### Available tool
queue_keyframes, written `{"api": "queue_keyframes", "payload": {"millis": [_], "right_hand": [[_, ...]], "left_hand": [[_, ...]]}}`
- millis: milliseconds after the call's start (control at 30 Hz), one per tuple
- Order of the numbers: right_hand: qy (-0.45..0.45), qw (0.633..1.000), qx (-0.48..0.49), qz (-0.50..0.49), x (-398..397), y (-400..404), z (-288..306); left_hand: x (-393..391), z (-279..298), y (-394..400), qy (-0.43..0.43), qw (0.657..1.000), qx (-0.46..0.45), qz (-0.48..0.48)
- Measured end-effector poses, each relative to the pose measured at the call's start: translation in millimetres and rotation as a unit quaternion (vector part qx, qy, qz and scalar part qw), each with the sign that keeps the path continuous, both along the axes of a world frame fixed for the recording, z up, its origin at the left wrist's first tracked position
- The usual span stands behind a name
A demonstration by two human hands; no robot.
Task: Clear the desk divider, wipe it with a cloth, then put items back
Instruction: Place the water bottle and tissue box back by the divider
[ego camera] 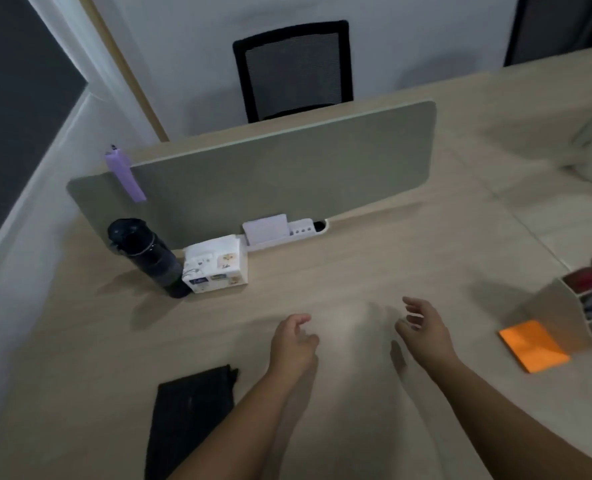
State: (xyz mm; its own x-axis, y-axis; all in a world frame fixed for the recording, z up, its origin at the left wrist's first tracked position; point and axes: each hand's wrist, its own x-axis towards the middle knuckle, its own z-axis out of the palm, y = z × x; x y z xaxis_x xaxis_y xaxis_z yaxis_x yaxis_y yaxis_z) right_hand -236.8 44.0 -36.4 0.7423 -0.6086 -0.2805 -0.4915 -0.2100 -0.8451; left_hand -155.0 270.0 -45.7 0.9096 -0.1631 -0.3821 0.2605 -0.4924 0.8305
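A grey-green desk divider (270, 174) stands across the wooden desk (374, 271). A purple clip-like item (125, 174) hangs over its top edge near the left end. At its foot a white holder (280, 230) sits with a pale card in it. A black cloth (189, 420) lies folded on the desk at the near left. My left hand (294, 344) hovers above the desk just right of the cloth, fingers loosely curled, holding nothing. My right hand (424, 330) hovers further right with fingers spread, also empty.
A dark water bottle (147, 256) and a white tissue pack (215, 265) stand by the divider's left foot. An orange sticky-note pad (533, 346) and a desk organiser (585, 306) sit at the right. A black mesh chair (293, 69) stands behind the divider.
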Motion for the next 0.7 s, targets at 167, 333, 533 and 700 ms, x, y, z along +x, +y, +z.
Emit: {"api": "queue_keyframes", "payload": {"millis": [167,333,533,700], "right_hand": [[0.009,0.995,-0.014,-0.094,-78,-61,5],[0.046,0.990,-0.012,-0.136,-128,-97,8],[0.081,0.973,0.049,-0.213,-164,-129,-1],[0.040,0.934,0.216,-0.283,-167,-141,-4]], "left_hand": [[-34,4,-95,0.034,0.993,-0.002,-0.109],[-70,10,-181,0.050,0.979,-0.005,-0.195],[-97,7,-257,0.044,0.961,0.024,-0.272],[-104,7,-300,-0.002,0.929,0.061,-0.366]]}}
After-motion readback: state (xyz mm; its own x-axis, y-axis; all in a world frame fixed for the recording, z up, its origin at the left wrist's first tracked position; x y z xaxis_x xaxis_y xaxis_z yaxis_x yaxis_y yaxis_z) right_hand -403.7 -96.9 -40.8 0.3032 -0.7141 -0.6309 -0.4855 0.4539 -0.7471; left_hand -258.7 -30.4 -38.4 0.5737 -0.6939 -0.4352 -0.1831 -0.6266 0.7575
